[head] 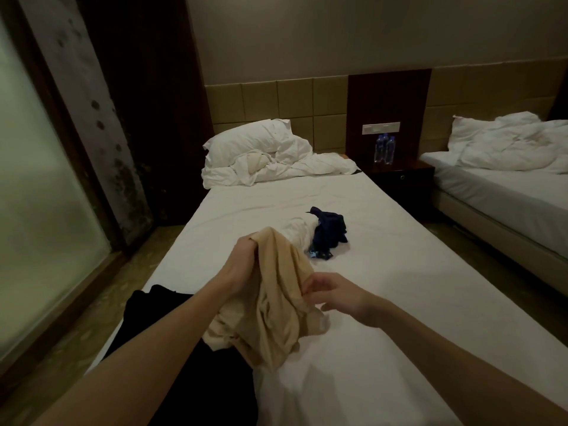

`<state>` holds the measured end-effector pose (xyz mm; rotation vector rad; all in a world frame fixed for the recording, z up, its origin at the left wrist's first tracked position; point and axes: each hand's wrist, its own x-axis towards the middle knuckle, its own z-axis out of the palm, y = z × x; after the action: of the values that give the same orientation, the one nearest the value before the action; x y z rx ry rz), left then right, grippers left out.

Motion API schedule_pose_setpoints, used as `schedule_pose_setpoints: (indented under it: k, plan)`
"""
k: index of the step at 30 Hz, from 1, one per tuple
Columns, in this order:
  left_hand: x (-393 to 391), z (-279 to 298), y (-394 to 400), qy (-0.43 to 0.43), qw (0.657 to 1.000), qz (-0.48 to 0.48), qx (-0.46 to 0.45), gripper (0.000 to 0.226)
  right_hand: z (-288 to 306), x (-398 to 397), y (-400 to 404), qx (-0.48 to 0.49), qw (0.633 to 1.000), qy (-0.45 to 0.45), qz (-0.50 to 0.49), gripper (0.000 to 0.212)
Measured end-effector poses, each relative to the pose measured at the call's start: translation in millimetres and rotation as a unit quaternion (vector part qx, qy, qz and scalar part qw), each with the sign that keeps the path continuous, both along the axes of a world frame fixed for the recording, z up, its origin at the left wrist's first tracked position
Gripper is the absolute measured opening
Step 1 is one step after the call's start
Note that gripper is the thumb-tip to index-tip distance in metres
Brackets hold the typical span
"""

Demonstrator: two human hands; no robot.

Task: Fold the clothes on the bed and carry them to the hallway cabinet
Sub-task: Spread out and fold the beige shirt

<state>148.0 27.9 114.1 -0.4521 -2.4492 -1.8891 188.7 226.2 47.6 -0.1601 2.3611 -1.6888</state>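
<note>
While the left hand (242, 259) grips the beige garment (276, 302) by its top, the right hand (335, 295) pinches its edge; past the fingers, dark blue clothes (329, 230) lie on the bed (384, 287).

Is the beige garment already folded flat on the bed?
No. The beige garment hangs crumpled, held up by the left hand and the right hand above the bed.

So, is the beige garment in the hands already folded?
Not folded. The beige garment hangs bunched and creased from the left hand, while the right hand pinches one edge.
</note>
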Motion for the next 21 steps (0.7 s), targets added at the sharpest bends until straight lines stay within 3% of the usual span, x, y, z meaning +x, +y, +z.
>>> schedule_pose_setpoints:
  k: [3, 7, 10, 12, 15, 18, 21]
  plan:
    - [6, 2, 3, -0.067, 0.997, -0.014, 0.039, 0.045, -4, -1, -10, -0.037, 0.999, 0.009, 0.017, 0.036]
    - [0, 2, -8, -0.072, 0.994, -0.012, 0.077, 0.044, -4, -1, -8, -0.09, 0.995, 0.006, -0.031, 0.034]
    - [-19, -6, -19, 0.025, 0.999, -0.028, -0.021, 0.032, -1, -3, 4, -0.142, 0.987, 0.021, -0.076, 0.024]
    - [-28, -15, -22, 0.1, 0.987, -0.022, -0.122, 0.052, 6, -4, 10, -0.191, 0.973, 0.02, -0.129, 0.015]
    - [-30, -31, -14, 0.225, 0.929, -0.097, -0.277, 0.081, 19, -4, 14, -0.265, 0.95, 0.001, -0.165, 0.021]
    - [-17, -39, 15, 0.257, 0.89, -0.237, -0.294, 0.091, 29, -3, 15, -0.318, 0.938, -0.002, -0.139, 0.027]
    - [-15, -40, 37, 0.248, 0.907, -0.223, -0.259, 0.075, 35, -1, 26, -0.372, 0.919, -0.039, -0.124, 0.032]
